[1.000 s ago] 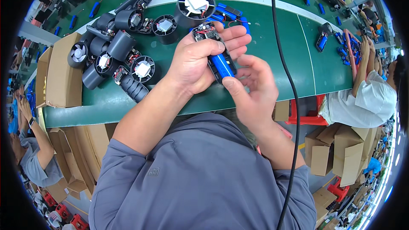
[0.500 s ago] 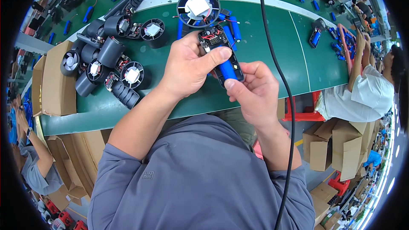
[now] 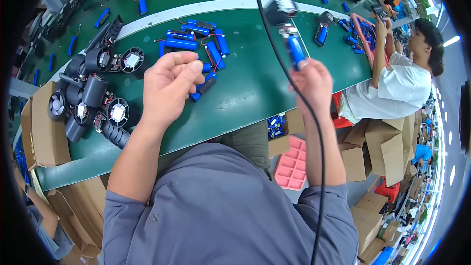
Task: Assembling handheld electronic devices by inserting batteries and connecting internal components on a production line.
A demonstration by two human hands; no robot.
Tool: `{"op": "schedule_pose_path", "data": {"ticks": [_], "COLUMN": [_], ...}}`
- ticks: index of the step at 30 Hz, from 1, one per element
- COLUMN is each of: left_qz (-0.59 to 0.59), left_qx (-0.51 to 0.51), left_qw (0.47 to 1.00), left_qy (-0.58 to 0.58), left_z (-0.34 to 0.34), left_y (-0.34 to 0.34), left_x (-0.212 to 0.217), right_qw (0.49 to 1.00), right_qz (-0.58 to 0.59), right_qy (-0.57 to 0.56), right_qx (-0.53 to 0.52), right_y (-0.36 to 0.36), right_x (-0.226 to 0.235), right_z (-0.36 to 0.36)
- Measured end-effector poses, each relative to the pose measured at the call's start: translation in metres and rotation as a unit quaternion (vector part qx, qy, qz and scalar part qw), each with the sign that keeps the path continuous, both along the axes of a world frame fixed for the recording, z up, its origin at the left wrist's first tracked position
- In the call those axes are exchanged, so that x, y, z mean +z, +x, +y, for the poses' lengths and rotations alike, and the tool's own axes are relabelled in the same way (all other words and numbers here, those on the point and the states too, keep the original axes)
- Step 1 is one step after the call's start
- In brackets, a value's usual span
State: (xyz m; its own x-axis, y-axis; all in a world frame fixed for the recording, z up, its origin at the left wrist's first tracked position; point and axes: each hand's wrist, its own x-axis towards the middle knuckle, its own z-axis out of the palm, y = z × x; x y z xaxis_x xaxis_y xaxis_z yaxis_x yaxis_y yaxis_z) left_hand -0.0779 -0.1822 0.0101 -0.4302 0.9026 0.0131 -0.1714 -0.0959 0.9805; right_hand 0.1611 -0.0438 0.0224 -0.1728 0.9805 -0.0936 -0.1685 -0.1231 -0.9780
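Observation:
My right hand (image 3: pixel 315 86), a little blurred, grips the handle end of a handheld fan body (image 3: pixel 285 30). Its round dark head points away from me, and a blue cylindrical battery (image 3: pixel 296 49) lies along its uncovered handle. Over the table's middle-left, my left hand (image 3: pixel 169 88) is closed, thumb pressed to the curled fingers, with nothing visible in it. Just beyond that hand lie several loose blue batteries (image 3: pixel 181 44) with thin wires. A similar opened fan body (image 3: pixel 322 34), also with a blue battery, rests on the green table (image 3: pixel 245 95) farther right.
Dark fan bodies and housings (image 3: pixel 94 91) are piled at the left beside a cardboard box (image 3: pixel 50 122). A black cable (image 3: pixel 319 152) hangs across the view, past my right hand. A co-worker (image 3: pixel 392 83) sits at the right by a pink tray (image 3: pixel 365 41) of batteries.
My right hand has carried the fan body with its battery away to the right. My left hand has let go of it and moved left. The view has shifted, showing the batteries more fully.

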Motion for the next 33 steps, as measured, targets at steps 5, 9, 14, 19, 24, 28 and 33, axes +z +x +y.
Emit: {"op": "schedule_pose_path", "data": {"ticks": [5, 9, 14, 19, 24, 28, 33], "left_qz": [0.357, 0.45, 0.501, 0.561, 0.597, 0.534, 0.306], "left_qx": [0.041, 0.058, 0.065, 0.066, 0.022, 0.018, -0.026], "left_qw": [0.933, 0.891, 0.863, 0.824, 0.79, 0.838, 0.949], "left_qy": [-0.007, -0.007, 0.0, -0.041, -0.136, -0.109, -0.079], "left_z": [0.003, 0.003, 0.002, 0.004, 0.001, 0.003, 0.005], "left_y": [0.011, 0.01, 0.014, 0.012, 0.012, 0.009, 0.011], "left_x": [-0.01, -0.016, -0.017, -0.013, -0.014, -0.025, -0.016], "right_qw": [0.988, 0.872, 0.687, 0.695, 0.62, 0.687, 0.961], "right_qz": [-0.137, -0.481, -0.618, -0.601, -0.671, -0.451, -0.106], "right_qy": [-0.027, 0.058, 0.35, 0.39, 0.389, 0.566, 0.135], "right_qx": [-0.059, -0.064, -0.156, -0.056, -0.116, -0.068, 0.217], "right_y": [0.035, 0.046, 0.036, 0.066, 0.052, 0.014, -0.057], "right_x": [-0.013, -0.015, -0.045, -0.054, -0.039, -0.042, -0.037], "right_z": [0.089, 0.126, 0.164, 0.215, 0.177, 0.095, -0.047]}}
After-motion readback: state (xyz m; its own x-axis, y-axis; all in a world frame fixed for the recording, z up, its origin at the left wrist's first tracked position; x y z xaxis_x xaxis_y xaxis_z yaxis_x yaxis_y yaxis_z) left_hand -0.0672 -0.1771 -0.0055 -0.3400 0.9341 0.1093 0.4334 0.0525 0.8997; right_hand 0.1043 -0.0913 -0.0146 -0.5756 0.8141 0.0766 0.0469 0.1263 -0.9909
